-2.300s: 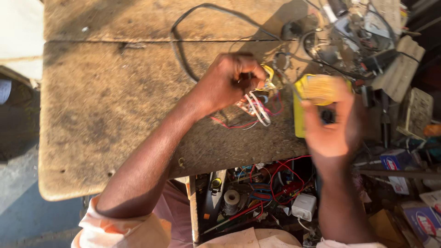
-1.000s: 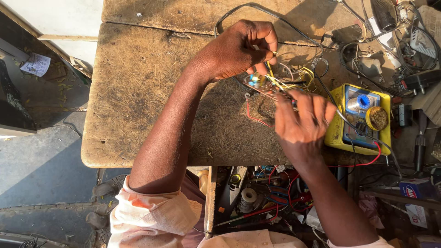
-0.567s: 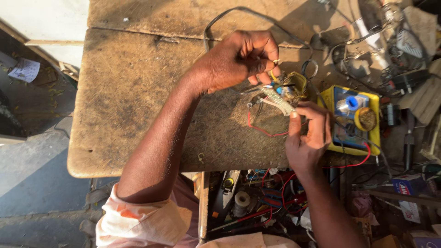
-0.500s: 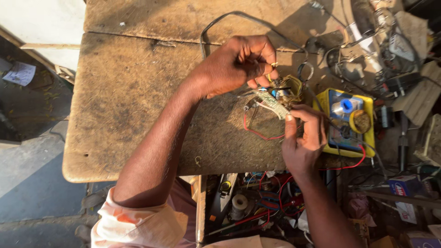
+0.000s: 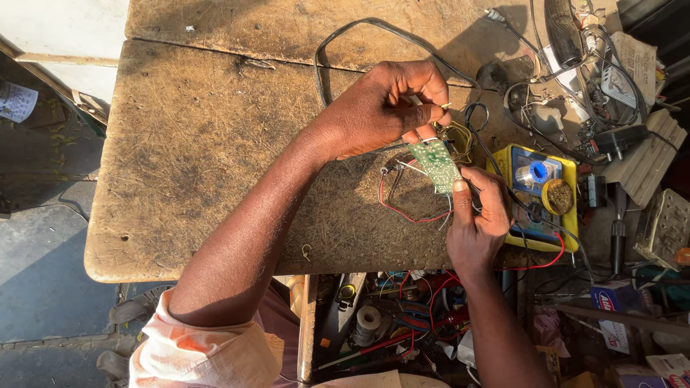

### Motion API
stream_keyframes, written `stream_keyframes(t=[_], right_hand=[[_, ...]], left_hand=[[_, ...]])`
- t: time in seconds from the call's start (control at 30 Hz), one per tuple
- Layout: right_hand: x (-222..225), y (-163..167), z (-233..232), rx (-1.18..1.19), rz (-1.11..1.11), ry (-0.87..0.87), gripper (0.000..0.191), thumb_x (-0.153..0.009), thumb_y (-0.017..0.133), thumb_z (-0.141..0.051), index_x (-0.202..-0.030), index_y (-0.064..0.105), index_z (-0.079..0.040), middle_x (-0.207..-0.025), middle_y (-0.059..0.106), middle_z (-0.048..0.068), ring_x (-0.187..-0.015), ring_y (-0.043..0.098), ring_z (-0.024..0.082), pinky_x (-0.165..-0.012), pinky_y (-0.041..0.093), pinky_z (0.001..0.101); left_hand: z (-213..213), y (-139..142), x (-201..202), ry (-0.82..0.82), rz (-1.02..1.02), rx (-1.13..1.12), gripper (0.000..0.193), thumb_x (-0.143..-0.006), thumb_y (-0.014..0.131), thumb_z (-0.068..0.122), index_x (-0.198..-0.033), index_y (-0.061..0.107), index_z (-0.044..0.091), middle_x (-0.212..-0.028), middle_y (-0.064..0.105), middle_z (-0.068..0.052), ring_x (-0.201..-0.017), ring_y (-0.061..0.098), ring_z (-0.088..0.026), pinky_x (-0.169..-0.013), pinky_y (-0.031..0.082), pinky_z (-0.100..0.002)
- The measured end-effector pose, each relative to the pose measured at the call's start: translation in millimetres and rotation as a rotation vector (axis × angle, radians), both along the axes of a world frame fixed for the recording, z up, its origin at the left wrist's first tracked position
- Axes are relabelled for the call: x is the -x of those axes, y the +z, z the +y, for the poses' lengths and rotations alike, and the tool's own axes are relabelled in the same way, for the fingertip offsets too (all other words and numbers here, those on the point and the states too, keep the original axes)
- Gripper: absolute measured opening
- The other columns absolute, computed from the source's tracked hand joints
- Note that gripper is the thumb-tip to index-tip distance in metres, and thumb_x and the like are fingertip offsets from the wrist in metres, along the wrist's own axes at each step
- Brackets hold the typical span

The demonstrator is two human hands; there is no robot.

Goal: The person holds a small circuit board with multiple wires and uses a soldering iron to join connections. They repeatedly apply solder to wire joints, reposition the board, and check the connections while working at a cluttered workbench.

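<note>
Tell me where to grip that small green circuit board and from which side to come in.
Grip the green circuit board by its two long bare edges, probably coming from its lower end, where the right hand already pinches it. It is a thin, narrow strip tilted above the worn table, and the left hand and wires crowd its upper end.

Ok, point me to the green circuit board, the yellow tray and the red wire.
green circuit board [image 5: 435, 164], head view, middle of its face.
yellow tray [image 5: 569, 208], head view, right rim.
red wire [image 5: 410, 215], head view, loop under the board.
</note>
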State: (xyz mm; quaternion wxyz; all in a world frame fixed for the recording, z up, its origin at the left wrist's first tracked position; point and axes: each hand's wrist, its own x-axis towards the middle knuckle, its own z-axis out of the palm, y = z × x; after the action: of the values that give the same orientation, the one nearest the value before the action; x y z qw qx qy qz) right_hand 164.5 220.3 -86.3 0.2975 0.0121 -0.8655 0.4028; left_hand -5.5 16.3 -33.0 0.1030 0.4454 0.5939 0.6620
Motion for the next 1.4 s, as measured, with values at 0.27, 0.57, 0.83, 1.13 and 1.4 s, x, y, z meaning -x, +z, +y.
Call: stream_keyframes(t=[0.27, 0.57, 0.83, 1.13, 1.4], right_hand=[[1.0, -2.0, 1.2, 0.065, 0.011, 0.009, 0.019, -0.111, 0.063, -0.011, -0.125, 0.066, 0.002, -0.117, 0.068, 0.009, -0.107, 0.063, 0.015, -0.094, 0.051, 0.0306], [1.8, -0.5, 0.6, 0.144, -0.012, 0.005, 0.018, -0.108, 0.066, -0.009, -0.12, 0.07, 0.005, -0.111, 0.07, 0.008, -0.103, 0.063, 0.013, -0.094, 0.051, 0.0269], [0.1, 2.7, -3.5, 0.124, 0.03, -0.015, 0.019, -0.106, 0.071, -0.007, -0.121, 0.071, 0.005, -0.11, 0.072, 0.01, -0.1, 0.066, 0.013, -0.088, 0.053, 0.0275], [0.2, 1.5, -2.5, 0.127, 0.033, -0.016, 0.021, -0.106, 0.072, -0.007, -0.122, 0.072, 0.005, -0.111, 0.073, 0.011, -0.1, 0.067, 0.014, -0.089, 0.054, 0.0282], [-2.8, 20.4, -13.2, -0.272, 0.129, 0.013, 0.02, -0.097, 0.073, 0.002, -0.117, 0.073, -0.001, -0.114, 0.069, 0.013, -0.107, 0.067, 0.028, -0.093, 0.054, 0.0396]], left_hand=[[7.2, -1.8, -2.4, 0.024, -0.034, 0.011, 0.011, -0.109, 0.058, 0.01, -0.118, 0.063, 0.007, -0.108, 0.078, -0.008, -0.094, 0.079, -0.013, -0.07, 0.068, -0.029], [7.9, -4.6, 1.9, 0.085, -0.026, 0.063, 0.009, -0.107, 0.062, 0.012, -0.113, 0.064, 0.006, -0.104, 0.079, -0.008, -0.091, 0.08, -0.012, -0.067, 0.068, -0.027], [8.2, -7.3, 3.4, 0.108, -0.058, 0.055, 0.009, -0.105, 0.063, 0.008, -0.113, 0.064, 0.005, -0.101, 0.079, -0.009, -0.086, 0.078, -0.012, -0.063, 0.065, -0.026], [7.1, -7.4, 4.2, 0.107, -0.012, 0.032, 0.006, -0.104, 0.062, 0.003, -0.11, 0.064, 0.003, -0.1, 0.08, -0.01, -0.086, 0.079, -0.012, -0.063, 0.064, -0.026], [-4.4, 4.6, 2.4, 0.033, 0.019, 0.1, 0.009, -0.103, 0.06, 0.001, -0.109, 0.065, 0.004, -0.1, 0.078, -0.011, -0.082, 0.082, -0.015, -0.065, 0.068, -0.029]])
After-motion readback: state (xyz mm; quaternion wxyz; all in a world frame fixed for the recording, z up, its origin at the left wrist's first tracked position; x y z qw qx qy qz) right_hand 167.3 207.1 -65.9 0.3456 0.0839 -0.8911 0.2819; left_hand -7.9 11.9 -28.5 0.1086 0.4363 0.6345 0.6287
